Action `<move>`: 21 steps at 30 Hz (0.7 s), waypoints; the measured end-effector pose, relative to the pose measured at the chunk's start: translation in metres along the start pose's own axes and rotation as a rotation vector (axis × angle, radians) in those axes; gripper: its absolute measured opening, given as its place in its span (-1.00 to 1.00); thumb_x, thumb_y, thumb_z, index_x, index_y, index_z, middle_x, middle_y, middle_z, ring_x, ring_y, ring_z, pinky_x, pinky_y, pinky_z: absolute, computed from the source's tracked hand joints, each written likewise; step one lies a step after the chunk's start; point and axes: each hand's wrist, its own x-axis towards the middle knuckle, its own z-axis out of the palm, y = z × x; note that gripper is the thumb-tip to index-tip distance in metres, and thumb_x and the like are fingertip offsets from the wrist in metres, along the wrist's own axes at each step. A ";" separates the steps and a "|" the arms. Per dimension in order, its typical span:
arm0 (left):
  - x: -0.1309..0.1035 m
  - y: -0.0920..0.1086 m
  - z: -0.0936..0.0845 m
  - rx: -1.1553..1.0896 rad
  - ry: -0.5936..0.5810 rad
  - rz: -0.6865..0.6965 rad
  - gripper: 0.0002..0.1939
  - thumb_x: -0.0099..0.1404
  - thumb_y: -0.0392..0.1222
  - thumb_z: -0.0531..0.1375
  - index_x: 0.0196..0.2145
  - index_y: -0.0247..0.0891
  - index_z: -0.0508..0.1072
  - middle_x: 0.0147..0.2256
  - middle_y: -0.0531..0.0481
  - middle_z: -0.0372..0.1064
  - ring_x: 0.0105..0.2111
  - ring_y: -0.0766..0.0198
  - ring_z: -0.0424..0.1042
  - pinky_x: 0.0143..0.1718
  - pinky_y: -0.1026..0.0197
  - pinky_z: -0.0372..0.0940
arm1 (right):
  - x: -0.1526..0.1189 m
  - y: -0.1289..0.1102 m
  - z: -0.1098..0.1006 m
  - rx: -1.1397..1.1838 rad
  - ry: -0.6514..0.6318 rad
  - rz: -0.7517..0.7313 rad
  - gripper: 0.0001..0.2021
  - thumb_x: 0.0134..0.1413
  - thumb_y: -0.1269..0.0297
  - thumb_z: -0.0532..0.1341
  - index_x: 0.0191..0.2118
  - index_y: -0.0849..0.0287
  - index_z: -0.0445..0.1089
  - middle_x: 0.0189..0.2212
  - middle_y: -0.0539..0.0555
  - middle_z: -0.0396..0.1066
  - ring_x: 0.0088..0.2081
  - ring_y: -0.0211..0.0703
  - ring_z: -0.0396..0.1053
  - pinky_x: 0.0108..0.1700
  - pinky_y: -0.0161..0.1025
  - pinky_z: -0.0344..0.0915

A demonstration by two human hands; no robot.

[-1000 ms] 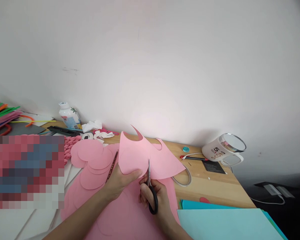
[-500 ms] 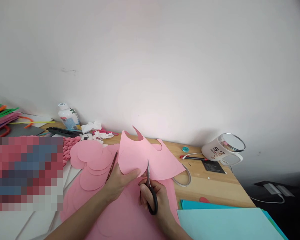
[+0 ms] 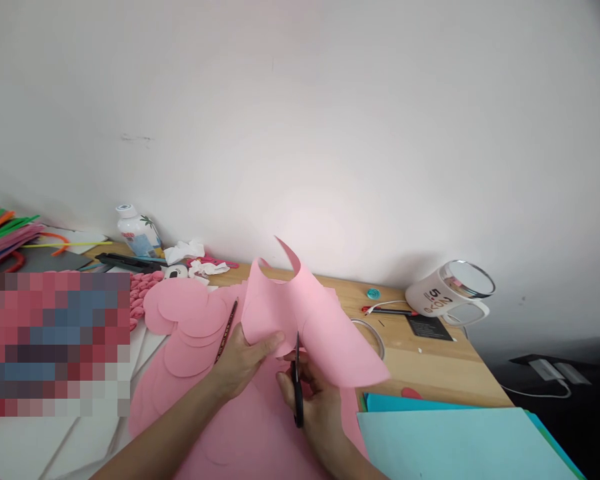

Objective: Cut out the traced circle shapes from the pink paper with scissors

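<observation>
My left hand (image 3: 245, 357) pinches the lower left edge of a pink paper sheet (image 3: 325, 320), thumb on top. Curved cutouts run along the sheet's far edge, and its right side bends down over my other hand. In my right hand (image 3: 317, 393) are black-handled scissors (image 3: 298, 393), their blade upright against the paper's near edge between both hands. Beneath lie more pink sheets (image 3: 260, 427). To the left is a pile of pink paper rounds (image 3: 187, 353), with a dark patterned pencil (image 3: 227, 327) lying across its right side.
A white mug (image 3: 437, 293) stands back right near a cable and a pen (image 3: 393, 311). Blue paper (image 3: 445, 433) lies front right. Along the back left are a white bottle (image 3: 139, 230), a black cutter (image 3: 125, 261), crumpled tissue (image 3: 184, 251) and coloured pipe cleaners (image 3: 10, 233).
The sheet's right part has swung down and right, curling over my right hand. The scissors have turned, so their handles show edge-on. My left hand keeps its grip.
</observation>
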 end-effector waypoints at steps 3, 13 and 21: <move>0.002 0.004 -0.002 0.014 -0.056 -0.046 -0.70 0.06 -0.21 0.29 -0.20 -0.30 0.47 -0.37 -0.07 0.50 -0.40 0.23 0.42 -0.33 0.17 0.32 | -0.002 -0.001 -0.005 0.054 -0.079 0.058 -0.79 -0.19 0.10 0.34 -0.39 0.03 0.41 -0.56 0.02 0.39 -0.46 -0.09 0.32 -0.41 -0.20 0.30; 0.008 0.008 -0.008 0.460 0.255 0.035 -0.80 0.03 -0.11 0.26 -0.45 -0.33 0.51 -0.48 -0.04 0.49 -0.42 0.16 0.42 -0.38 0.21 0.29 | -0.012 -0.019 0.017 0.509 -0.473 0.276 -0.56 0.00 -0.11 0.15 -0.26 0.25 0.33 -0.65 -0.08 0.25 -0.63 -0.30 0.26 -0.39 -0.21 0.31; 0.010 0.019 -0.014 0.350 0.207 0.029 -0.79 0.03 -0.15 0.28 -0.60 -0.35 0.42 -0.65 0.07 0.34 -0.69 0.38 0.23 -0.60 0.29 0.20 | -0.013 -0.035 0.013 0.490 -0.436 0.452 -0.65 -0.01 0.03 0.24 -0.28 0.26 0.31 -0.64 -0.07 0.32 -0.62 -0.33 0.28 -0.38 -0.18 0.36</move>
